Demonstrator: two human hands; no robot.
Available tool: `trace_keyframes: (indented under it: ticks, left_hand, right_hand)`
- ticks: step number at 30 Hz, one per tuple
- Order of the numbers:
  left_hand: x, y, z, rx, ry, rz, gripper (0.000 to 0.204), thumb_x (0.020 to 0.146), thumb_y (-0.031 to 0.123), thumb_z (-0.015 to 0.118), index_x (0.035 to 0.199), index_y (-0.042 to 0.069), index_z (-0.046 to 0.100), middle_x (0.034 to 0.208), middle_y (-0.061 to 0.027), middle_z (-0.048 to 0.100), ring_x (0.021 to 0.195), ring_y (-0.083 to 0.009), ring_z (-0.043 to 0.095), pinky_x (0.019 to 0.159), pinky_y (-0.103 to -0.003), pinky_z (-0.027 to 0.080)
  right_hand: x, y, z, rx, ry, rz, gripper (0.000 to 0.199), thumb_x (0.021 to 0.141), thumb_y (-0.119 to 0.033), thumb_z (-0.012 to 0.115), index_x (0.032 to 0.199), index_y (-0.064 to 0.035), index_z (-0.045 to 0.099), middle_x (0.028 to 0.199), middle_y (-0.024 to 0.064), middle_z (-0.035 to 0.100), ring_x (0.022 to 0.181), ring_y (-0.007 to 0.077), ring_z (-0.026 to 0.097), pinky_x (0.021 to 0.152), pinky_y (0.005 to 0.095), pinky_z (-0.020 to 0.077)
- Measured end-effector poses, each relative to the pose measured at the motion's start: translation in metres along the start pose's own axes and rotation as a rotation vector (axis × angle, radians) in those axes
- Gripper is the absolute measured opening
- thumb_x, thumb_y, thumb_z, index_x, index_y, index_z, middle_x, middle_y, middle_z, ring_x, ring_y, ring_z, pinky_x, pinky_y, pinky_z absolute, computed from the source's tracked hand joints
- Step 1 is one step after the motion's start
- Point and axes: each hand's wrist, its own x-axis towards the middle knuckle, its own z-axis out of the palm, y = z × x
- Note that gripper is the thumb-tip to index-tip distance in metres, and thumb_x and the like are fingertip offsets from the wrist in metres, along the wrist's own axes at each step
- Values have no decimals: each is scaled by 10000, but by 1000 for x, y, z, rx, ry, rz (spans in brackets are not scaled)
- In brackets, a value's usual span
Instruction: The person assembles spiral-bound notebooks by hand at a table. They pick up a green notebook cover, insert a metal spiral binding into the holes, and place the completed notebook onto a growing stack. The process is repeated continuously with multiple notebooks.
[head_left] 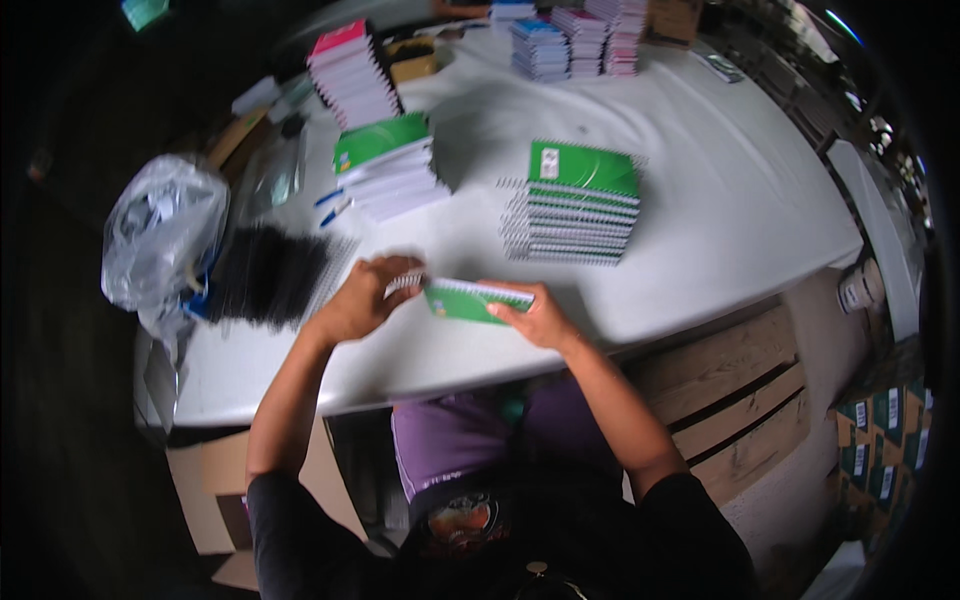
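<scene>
My right hand [543,318] is closed on the right end of a small green-covered notebook [462,303], thumb on its cover, the white page edge facing away from me. At the notebook's left end, my left hand [372,292] pinches a thin spiral binding coil [404,283]; motion blurs these fingers a little. How far the coil runs into the page edge I cannot make out. To the left of that hand lies a pile of black spiral coils [268,275]. Beyond my right hand stands a stack of spiral-bound green notebooks [585,200].
A stack of green-covered pads without visible coils [390,165] stands farther back, blue pens [333,208] beside it. Behind are a tall pink-topped stack [352,75] and several notebook stacks [572,45]. A clear plastic bag [163,230] sits at the left of the white-covered table [720,200].
</scene>
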Motion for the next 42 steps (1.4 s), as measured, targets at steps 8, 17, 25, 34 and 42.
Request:
trace_keyframes:
  ticks: [8,17,25,34,42]
  left_hand:
    - [5,37,-5,485,-191,76,207,701,254,703,822,109,620,966,-26,577,989,-205,513,864,-349,340]
    - [-87,36,103,778,24,10,1081,702,768,384,1352,-81,220,1428,-302,92,1322,-482,-5,1010,-617,-54]
    - [-124,10,143,326,382,-56,1086,688,796,366,1387,-9,161,1418,-320,101,1284,-551,39,954,-680,-65]
    - [-106,34,127,309,347,137,1060,759,741,353,1377,-77,81,1421,-325,-50,1276,-545,101,965,-686,35]
    - [-75,38,105,345,482,12,974,801,713,274,1374,-65,151,1409,-311,144,1314,-484,79,1010,-640,65]
  right_hand:
    - [-7,-5,2,-155,-44,-157,269,846,-55,566,1112,-15,584,948,152,657,775,112,589,707,261,470]
    - [-42,-20,35,-182,111,-143,298,832,-17,556,1128,-36,578,989,169,638,904,240,641,738,303,491]
    - [-46,-6,73,-233,11,-343,478,740,75,552,1186,-99,549,1130,122,590,1004,298,585,836,332,491]
    - [-45,-8,72,-261,55,-418,502,713,67,562,1193,-76,539,1108,139,596,939,303,609,798,343,505]
    - [-42,1,79,-291,-45,-321,590,675,63,576,1226,-142,527,1149,118,582,1006,314,575,844,350,471]
